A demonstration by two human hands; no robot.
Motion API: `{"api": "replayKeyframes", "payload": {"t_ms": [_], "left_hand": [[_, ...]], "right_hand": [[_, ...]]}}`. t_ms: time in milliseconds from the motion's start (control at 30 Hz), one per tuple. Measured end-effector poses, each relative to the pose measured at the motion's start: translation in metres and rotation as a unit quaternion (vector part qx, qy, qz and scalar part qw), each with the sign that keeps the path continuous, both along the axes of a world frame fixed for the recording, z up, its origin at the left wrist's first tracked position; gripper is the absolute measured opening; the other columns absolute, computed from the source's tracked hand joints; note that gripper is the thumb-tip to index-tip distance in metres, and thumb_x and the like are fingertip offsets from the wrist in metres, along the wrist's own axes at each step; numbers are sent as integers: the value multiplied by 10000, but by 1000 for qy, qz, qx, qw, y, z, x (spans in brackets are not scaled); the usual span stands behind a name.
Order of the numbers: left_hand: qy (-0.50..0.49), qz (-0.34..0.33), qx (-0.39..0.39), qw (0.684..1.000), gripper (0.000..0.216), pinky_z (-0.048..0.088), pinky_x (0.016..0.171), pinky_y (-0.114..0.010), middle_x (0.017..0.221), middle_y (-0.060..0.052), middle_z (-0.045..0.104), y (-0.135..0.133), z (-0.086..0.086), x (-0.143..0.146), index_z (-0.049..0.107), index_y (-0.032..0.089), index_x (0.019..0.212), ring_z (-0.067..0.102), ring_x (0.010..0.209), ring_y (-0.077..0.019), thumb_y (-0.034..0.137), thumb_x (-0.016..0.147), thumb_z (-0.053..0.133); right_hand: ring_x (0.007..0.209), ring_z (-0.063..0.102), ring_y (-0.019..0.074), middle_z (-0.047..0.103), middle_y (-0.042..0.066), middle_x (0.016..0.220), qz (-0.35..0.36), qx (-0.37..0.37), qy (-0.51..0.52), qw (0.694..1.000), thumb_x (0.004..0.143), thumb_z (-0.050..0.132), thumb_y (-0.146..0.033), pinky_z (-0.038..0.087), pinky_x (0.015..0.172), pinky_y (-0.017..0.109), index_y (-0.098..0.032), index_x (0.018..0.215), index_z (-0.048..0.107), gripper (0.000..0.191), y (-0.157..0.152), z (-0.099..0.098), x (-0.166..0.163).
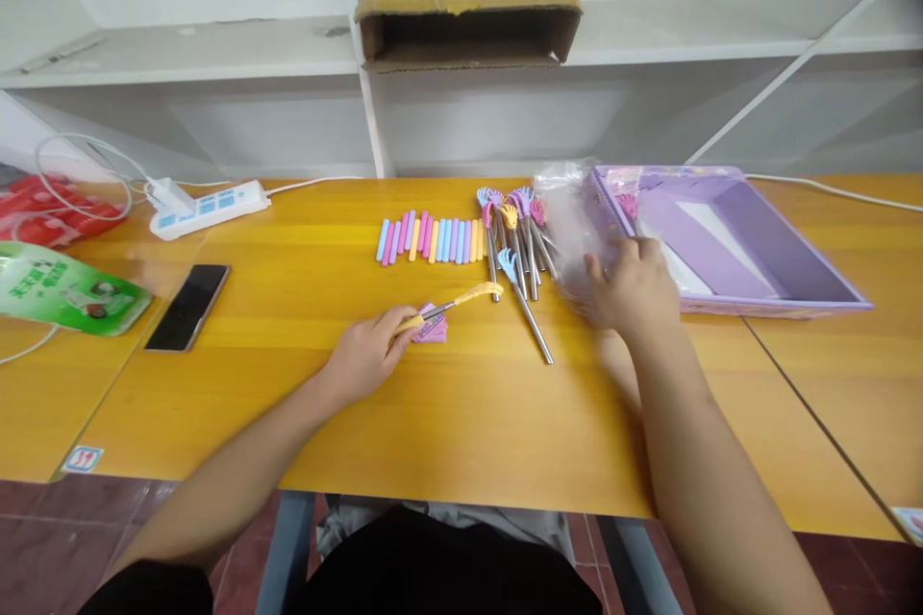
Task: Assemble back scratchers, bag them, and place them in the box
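Observation:
My left hand (367, 354) rests on the yellow table (461, 423) and grips a back scratcher with a yellow claw head (472, 294), its metal shaft pointing right. A small pink card (431, 329) lies under the fingers. My right hand (629, 286) presses on a clear plastic bag (569, 216) beside the purple box (728, 240). Between the hands lie several metal scratchers with coloured claw heads (515, 240). One with a blue head (526, 303) lies apart, slanted. A row of pastel handle sleeves (431, 238) is lined up to the left of them.
A black phone (188, 306) lies at the left, with a green packet (62, 290), red packets (50, 209) and a white power strip (209, 208) with cables behind it. An open cardboard box (467, 12) sits on the white shelf behind the table.

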State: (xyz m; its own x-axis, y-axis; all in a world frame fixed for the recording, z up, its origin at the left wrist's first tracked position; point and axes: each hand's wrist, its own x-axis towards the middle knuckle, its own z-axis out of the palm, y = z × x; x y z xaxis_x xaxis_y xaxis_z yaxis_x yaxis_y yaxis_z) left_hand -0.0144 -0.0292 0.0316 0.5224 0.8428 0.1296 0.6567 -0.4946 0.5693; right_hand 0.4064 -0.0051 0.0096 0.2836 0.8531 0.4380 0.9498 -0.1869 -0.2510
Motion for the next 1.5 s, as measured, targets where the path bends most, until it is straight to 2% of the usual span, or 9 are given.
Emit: {"api": "replayKeyframes", "payload": {"t_ms": [167,400,633,833,1000,1133,1233,1400,1500], "left_hand": [[-3,-4,8,1000,273,566,830,-339,1197,-75,798,-3,1,2,623,245,1290,778,948,-247,392,1106,484],[2,-6,20,1000,275,554,810,-329,1217,-81,800,-4,0,2,619,243,1300,783,963,-249,384,1106,485],[8,-5,14,1000,285,557,808,-326,1167,-72,810,-4,-1,1,632,234,1304,787,929,-243,394,1112,497],[3,-16,13,1000,307,583,908,-345,1220,-81,796,-3,-6,3,647,239,1339,786,1031,-250,381,1115,492],[12,-10,-11,1000,324,587,934,-382,1230,-91,796,-3,-5,3,636,239,1348,784,1065,-275,405,1117,481],[-11,10,-47,999,391,588,931,-404,1322,-103,771,-3,-2,3,563,236,1449,761,1154,-299,418,1115,471],[-71,3,-30,997,413,555,1033,-394,1423,-91,718,-3,0,3,552,261,1506,707,1263,-265,390,1131,433],[-144,-3,-27,989,386,549,942,-356,1074,-62,755,1,2,2,730,254,1315,707,973,-210,394,1141,415],[-191,5,-68,979,326,534,983,-366,1112,-70,752,4,1,3,764,237,1209,700,1029,-219,408,1106,507]], "right_hand": [[1169,623,379,674,246,1271,-27,-85,2,996,1000,566,-497,487,999,494,-91,1402,610,573,5,-6,2],[1205,581,399,651,244,1262,-14,-50,-83,995,992,552,-610,457,1049,490,-80,1362,697,663,8,-10,-10],[1067,630,328,707,185,1145,-9,-46,-30,998,1047,447,-411,474,943,434,-146,1228,757,446,6,-11,-4],[1084,632,372,739,197,1071,-10,-34,-13,999,949,635,-568,464,985,480,-115,1233,732,544,7,-14,-6],[1032,664,335,766,126,952,15,-4,48,999,936,626,-356,473,995,468,-153,1256,716,389,9,-14,-3],[980,658,311,743,128,984,19,53,77,995,988,563,-349,494,954,465,-173,1261,716,359,5,-4,-7],[857,643,268,714,114,1000,14,94,100,990,1008,558,-358,512,934,474,-176,1269,714,354,-2,8,-16],[789,622,220,675,97,1018,35,173,186,967,1029,560,-455,555,834,423,-194,1260,699,375,-13,25,-44],[765,623,210,657,77,965,97,171,315,928,1026,576,-536,567,730,382,-225,1242,659,388,-23,29,-73]]}}
